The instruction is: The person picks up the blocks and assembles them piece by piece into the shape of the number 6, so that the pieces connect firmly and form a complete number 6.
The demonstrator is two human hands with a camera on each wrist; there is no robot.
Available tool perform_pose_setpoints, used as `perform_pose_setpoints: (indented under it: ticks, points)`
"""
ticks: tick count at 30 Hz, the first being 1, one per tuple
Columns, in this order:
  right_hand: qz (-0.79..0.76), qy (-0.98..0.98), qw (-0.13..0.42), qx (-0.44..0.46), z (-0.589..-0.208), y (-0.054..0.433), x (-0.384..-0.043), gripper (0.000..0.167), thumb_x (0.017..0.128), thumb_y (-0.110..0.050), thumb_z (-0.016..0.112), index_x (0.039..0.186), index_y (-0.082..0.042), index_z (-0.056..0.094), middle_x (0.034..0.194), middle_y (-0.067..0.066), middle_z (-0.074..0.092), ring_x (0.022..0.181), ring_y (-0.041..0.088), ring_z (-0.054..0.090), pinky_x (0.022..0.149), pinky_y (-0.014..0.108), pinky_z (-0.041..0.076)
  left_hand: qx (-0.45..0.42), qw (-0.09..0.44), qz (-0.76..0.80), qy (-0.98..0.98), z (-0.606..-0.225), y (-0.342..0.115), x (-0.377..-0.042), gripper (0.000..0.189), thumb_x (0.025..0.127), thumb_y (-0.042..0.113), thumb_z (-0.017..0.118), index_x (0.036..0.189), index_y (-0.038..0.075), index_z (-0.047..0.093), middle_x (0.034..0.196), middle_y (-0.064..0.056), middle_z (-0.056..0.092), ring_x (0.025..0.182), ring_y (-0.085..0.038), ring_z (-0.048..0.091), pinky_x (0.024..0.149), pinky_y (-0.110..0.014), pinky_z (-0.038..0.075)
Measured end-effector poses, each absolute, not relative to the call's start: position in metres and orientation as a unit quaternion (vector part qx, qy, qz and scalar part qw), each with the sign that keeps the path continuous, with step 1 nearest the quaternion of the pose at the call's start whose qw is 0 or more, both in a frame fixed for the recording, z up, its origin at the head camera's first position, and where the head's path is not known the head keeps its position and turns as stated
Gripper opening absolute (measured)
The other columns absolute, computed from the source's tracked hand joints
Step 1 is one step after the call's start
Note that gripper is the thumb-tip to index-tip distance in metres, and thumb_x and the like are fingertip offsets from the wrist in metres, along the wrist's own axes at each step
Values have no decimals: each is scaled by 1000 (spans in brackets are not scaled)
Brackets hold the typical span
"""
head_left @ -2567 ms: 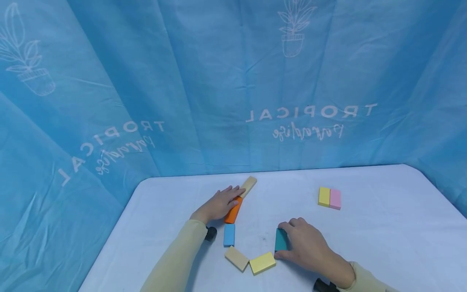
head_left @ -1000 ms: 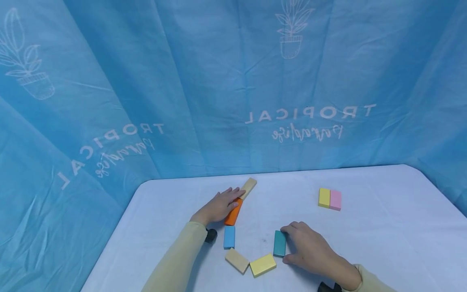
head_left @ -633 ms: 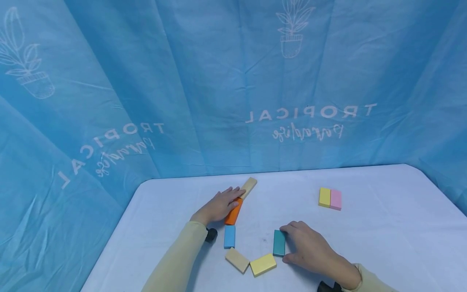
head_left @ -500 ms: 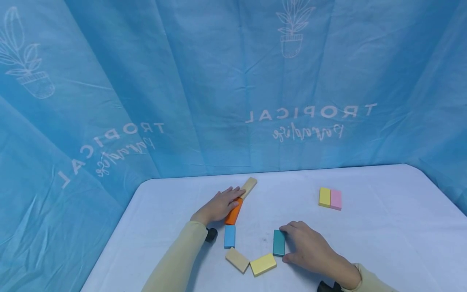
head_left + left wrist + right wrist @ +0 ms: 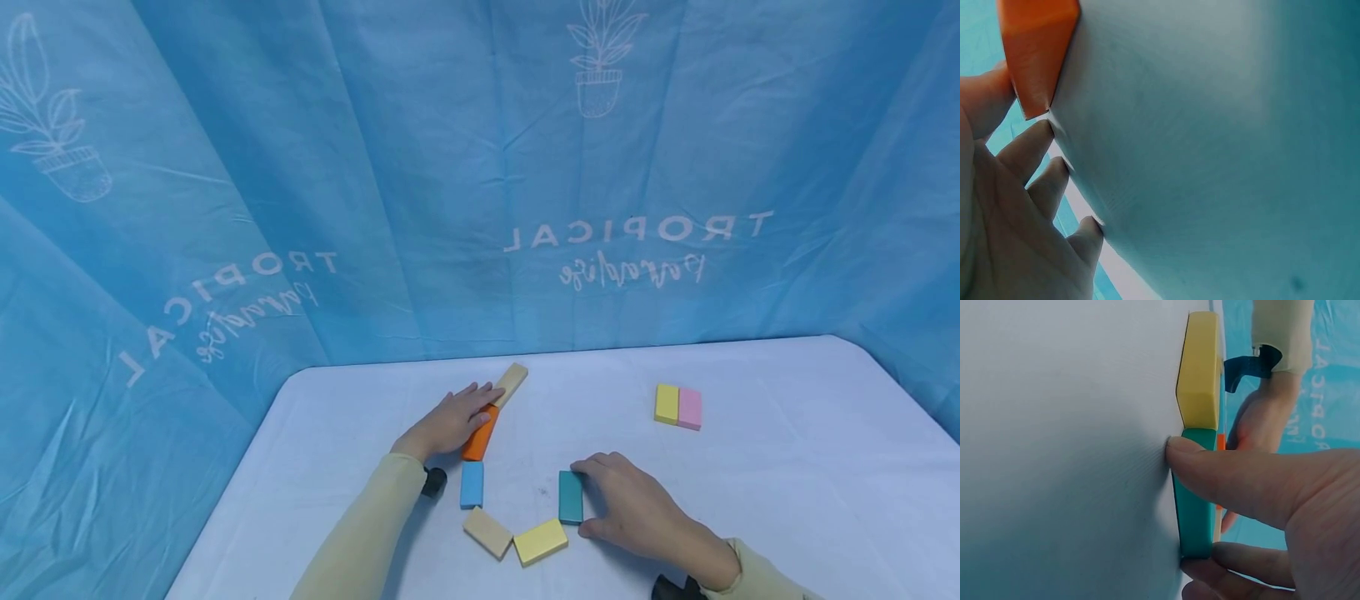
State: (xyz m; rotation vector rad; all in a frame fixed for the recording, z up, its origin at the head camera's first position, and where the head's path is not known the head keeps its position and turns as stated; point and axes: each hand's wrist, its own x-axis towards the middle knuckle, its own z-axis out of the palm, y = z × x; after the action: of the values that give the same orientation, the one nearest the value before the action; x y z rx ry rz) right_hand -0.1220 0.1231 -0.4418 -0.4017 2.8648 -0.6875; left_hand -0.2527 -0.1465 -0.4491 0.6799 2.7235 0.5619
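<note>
Shift leftward, slight, in teal block [image 5: 570, 497] since half a second ago, with right hand [image 5: 637, 504] moving along; squarer too than a couple of seconds back, with long side running near to far. Seems to mean a fine adjustment of spacing and angle rather than a carry, bringing near end close to the curve of blocks. Lies flat on table [image 5: 750, 483], near centre, just beside far right corner of near yellow block [image 5: 541, 542]; in right wrist view appears to meet that block, though contact hard to confirm from above. Looks smooth, oblong and plain, with top face showing whole and near edge darker. Right hand: fingers curved at far end, thumb at near right corner, gripping teal block lightly by the look. Left hand [image 5: 446, 423]: straight-fingered, laid over orange block [image 5: 478, 442], with fingertips at far tan block [image 5: 512, 382], not curled round either. Between orange block and near yellow block: blue block [image 5: 472, 485], then near tan block [image 5: 488, 533]. Well apart at far right: far yellow block [image 5: 666, 404] and pink block [image 5: 689, 409], side by side.
</note>
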Motion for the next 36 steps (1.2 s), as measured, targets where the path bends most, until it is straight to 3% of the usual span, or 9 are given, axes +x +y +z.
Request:
perform_pose_setpoints:
  ticks: [6,11,19,36]
  points:
    - [-241,956,86,-146,-446,125,-123,72,64,-30,96,126,-9,67,120,2,66,107,18,59,94,45,53,234,139,196,942,-449,-147,-252,49,109,29,44,158,27,37,163,-1,31,153,-28,19,122,-56,13]
    - [-261,949,88,-155,-445,132,-122,73,67,-28,94,131,-11,64,127,1,63,118,22,57,99,48,51,236,139,196,942,-449,-146,-252,49,109,29,44,157,26,37,163,-2,31,153,-29,20,121,-57,14]
    - [-275,953,45,-121,-434,150,-124,69,69,-24,93,131,-17,64,126,-4,62,102,11,57,88,38,54,234,136,194,943,-449,-147,-252,49,109,30,44,157,27,37,163,-1,31,153,-28,20,121,-56,14]
    - [-307,944,-51,-107,-424,199,-142,69,77,-27,88,137,-8,59,132,11,61,109,30,59,82,48,55,236,138,196,942,-451,-147,-253,49,109,30,44,158,27,36,163,-1,31,153,-28,20,121,-57,13]
